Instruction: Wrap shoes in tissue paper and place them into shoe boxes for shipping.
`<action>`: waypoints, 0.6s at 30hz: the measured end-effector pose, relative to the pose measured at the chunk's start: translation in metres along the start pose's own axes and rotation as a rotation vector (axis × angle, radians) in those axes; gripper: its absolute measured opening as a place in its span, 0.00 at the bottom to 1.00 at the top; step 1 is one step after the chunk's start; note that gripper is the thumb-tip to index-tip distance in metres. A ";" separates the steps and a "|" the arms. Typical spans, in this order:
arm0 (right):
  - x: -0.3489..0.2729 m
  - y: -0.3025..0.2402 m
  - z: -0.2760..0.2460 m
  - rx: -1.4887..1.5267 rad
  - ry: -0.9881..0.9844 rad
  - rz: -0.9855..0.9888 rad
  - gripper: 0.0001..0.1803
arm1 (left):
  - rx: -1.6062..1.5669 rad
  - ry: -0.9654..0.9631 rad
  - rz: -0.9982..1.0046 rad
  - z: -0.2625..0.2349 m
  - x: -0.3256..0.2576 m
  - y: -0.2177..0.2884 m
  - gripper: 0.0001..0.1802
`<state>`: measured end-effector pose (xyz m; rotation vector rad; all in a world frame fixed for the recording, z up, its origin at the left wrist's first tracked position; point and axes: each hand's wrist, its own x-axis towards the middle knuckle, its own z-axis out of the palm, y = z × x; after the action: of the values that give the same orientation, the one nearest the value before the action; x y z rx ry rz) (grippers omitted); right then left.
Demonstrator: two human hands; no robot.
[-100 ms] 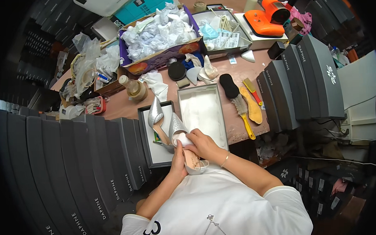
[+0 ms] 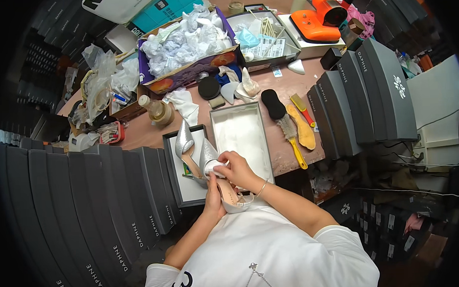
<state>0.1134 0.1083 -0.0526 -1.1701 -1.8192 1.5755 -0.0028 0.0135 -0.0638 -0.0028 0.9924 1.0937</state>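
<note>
A silver glittery pointed-toe shoe [image 2: 208, 150] with a beige insole lies in front of my body, its toe pointing away. My left hand [image 2: 213, 198] is closed round its side, thumb by the opening. A wad of white paper [image 2: 213, 167] sits in the mouth of the toe, and my right hand [image 2: 238, 171] pinches at it with bent fingers. The matching silver shoe [image 2: 184, 140] rests in the shallow grey box tray [image 2: 192, 194] just to the left. A second grey box part [image 2: 264, 162], lined with white paper, lies beyond my right hand.
Stacked dark shoeboxes [image 2: 112, 198] flank me on the left, more grey shoeboxes [image 2: 384, 95] on the right. Brushes, including a yellow-handled brush [image 2: 297, 151], lie right of the trays. Farther back are a jar [image 2: 159, 113], a purple carton [image 2: 191, 74] of crumpled paper and an orange device [image 2: 316, 26].
The whole view has shifted slightly. My right fingers have moved a little over the paper wad; the left hand keeps its hold on the shoe.
</note>
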 end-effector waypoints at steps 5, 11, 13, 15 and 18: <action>-0.005 0.002 -0.005 -0.228 0.022 -0.118 0.21 | -0.058 0.103 -0.015 0.029 -0.002 0.002 0.34; 0.009 0.013 -0.038 -0.197 0.244 -0.116 0.39 | 0.111 0.025 -0.039 0.053 0.008 0.004 0.38; 0.008 0.013 -0.059 -0.199 0.204 -0.275 0.47 | 0.161 -0.126 -0.139 0.068 0.023 -0.009 0.35; 0.002 0.006 -0.116 -0.315 0.239 -0.258 0.49 | 0.293 -0.109 0.151 0.106 0.040 -0.021 0.33; 0.000 0.017 -0.211 -0.275 0.245 -0.091 0.50 | 1.188 0.187 0.672 0.066 0.095 -0.030 0.42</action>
<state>0.2859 0.2262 -0.0190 -1.3147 -1.9326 1.1018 0.0729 0.0980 -0.1017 1.2814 1.7550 0.9357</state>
